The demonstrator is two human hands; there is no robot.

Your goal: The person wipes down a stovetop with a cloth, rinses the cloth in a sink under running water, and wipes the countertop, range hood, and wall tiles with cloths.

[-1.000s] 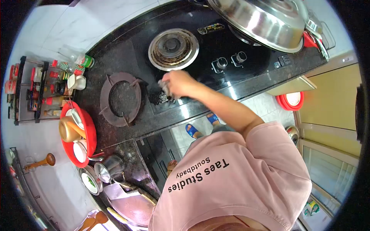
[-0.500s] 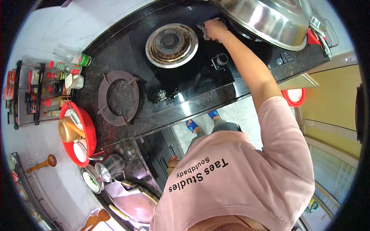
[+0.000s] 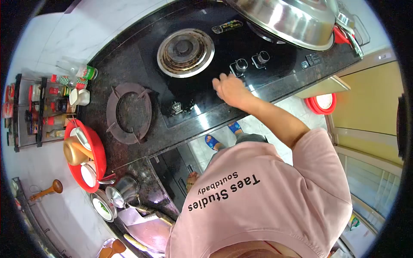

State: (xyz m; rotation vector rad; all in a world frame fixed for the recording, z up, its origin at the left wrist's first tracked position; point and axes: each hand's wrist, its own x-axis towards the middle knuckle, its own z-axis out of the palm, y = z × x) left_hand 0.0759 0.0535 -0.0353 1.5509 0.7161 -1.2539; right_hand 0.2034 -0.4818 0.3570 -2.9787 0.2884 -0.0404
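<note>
Over the black glass hob [image 3: 206, 92], my right hand [image 3: 231, 89] has its fingers curled down onto the surface, just below a control knob [image 3: 241, 66]. Whatever lies under those fingers is hidden; the grey cloth from the earlier frames does not show. The round burner [image 3: 185, 52], with brown stains on its rings, is up and left of that hand. A pot support [image 3: 112, 109] lies off the hob on the dark counter. My left hand [image 3: 192, 178] hangs low beside the dark cabinet front, small and mostly hidden by the pink shirt.
A large steel pan [image 3: 288, 21] stands at the upper right of the hob. On the left are a red basin [image 3: 101, 150] with dishes, a spice rack [image 3: 41, 112] and a steel jug [image 3: 127, 189]. The counter's front edge runs close to the body.
My right hand first went from the lower left of the hob up to the strip by the pan, and has now come back down below the knobs. The grey cloth is no longer visible.
</note>
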